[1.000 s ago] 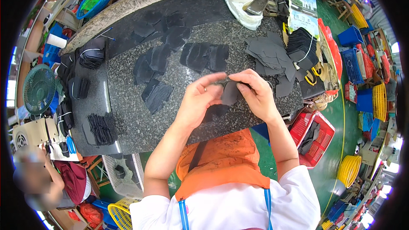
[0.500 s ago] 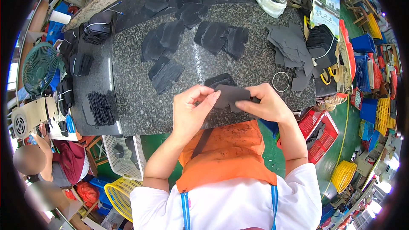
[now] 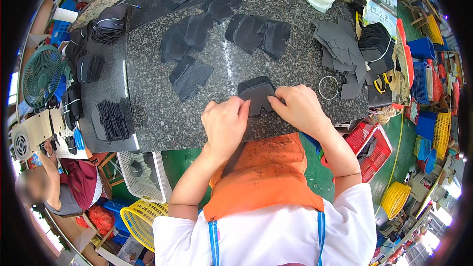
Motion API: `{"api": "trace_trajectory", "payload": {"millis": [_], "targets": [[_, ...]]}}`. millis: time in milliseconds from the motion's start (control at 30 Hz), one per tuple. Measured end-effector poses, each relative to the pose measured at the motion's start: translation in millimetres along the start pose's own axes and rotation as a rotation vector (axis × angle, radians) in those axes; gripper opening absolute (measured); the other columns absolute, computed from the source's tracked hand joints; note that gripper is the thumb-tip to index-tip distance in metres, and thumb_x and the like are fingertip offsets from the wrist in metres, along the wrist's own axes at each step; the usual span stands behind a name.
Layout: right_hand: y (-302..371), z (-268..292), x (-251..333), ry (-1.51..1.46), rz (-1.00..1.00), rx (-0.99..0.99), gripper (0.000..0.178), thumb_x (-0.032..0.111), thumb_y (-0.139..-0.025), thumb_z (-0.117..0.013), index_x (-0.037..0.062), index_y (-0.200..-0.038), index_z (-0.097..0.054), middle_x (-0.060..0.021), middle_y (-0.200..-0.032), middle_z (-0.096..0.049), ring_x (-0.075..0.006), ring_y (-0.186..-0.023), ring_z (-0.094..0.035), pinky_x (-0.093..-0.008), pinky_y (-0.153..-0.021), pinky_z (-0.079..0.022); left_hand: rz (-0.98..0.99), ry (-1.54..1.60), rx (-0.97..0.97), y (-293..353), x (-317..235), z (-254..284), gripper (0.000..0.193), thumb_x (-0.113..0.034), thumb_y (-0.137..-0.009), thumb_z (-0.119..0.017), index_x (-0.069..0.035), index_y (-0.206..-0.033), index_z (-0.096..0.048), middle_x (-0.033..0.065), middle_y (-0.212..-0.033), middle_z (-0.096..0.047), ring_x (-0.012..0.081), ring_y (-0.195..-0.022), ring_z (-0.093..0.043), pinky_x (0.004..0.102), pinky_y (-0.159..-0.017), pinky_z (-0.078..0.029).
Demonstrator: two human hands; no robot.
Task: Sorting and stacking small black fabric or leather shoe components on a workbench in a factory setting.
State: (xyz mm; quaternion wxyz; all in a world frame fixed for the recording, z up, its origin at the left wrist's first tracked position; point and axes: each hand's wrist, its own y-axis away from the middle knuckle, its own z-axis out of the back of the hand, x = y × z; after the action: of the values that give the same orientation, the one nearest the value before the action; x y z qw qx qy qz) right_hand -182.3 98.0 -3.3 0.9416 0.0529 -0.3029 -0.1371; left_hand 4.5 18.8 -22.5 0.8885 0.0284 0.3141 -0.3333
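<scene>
Near the front edge of the speckled stone slab (image 3: pixel 162 123) lies a dark grey cut piece of sheet material (image 3: pixel 257 97), notched at its near side. It rests on or against a black piece whose rounded far edge shows beyond it. My left hand (image 3: pixel 224 123) grips its left edge, fingers curled and thumb pressed on it. My right hand (image 3: pixel 299 108) pinches its right edge in the same way. Farther back on the slab, several black pieces (image 3: pixel 246 32) lie in overlapping groups. A loose pile of grey pieces (image 3: pixel 340 49) is at the right, near a pale ring (image 3: pixel 328 87).
Tied black bundles (image 3: pixel 108 24) and a fanned stack (image 3: pixel 116 120) stand at the left. Yellow-handled scissors (image 3: pixel 380 83) lie at the right edge. A white basket (image 3: pixel 143 177), a red crate (image 3: pixel 367 152) and a green fan (image 3: pixel 42 76) surround the table. Another person sits at far left.
Both hands have lowered the grey piece from above the slab onto the black piece. It was held tilted between the fingers and now lies flat.
</scene>
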Motion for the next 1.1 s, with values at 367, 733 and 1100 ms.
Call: {"api": "trace_trajectory", "payload": {"millis": [367, 733, 1100], "targets": [[21, 46, -27, -0.288, -0.038, -0.274, 0.029, 0.006, -0.094, -0.051, 0.0011, -0.123, -0.054, -0.0223, -0.111, -0.059, -0.0393, -0.104, -0.062, -0.0419, -0.090, -0.048, -0.102, -0.463, -0.038, -26, 68, 59, 0.035, -0.013, -0.082, -0.077, 0.000, -0.113, -0.066, 0.0183, -0.123, -0.065, 0.0355, -0.105, -0.066, 0.0434, -0.091, -0.054], [24, 39, -7, -0.516, 0.243, -0.215, 0.040, -0.009, -0.084, -0.061, 0.0060, -0.120, -0.068, -0.0119, -0.113, -0.062, -0.0262, -0.108, -0.063, -0.0353, -0.091, -0.051, -0.342, 0.034, -0.081, -22, -23, 35, 0.027, -0.011, -0.083, -0.078, -0.001, -0.107, -0.070, 0.0093, -0.103, -0.071, 0.0274, -0.091, -0.070, 0.0328, -0.087, -0.057], [22, 25, 13, -0.239, 0.492, -0.381, 0.049, -0.012, -0.074, -0.063, 0.0063, -0.119, -0.069, -0.0137, -0.115, -0.060, -0.0329, -0.102, -0.065, -0.0388, -0.085, -0.056, 0.509, 1.787, 0.640, -11, -13, 11, 0.030, -0.012, -0.097, -0.067, 0.006, -0.120, -0.065, 0.0150, -0.116, -0.070, 0.0221, -0.101, -0.071, 0.0398, -0.092, -0.060]]}}
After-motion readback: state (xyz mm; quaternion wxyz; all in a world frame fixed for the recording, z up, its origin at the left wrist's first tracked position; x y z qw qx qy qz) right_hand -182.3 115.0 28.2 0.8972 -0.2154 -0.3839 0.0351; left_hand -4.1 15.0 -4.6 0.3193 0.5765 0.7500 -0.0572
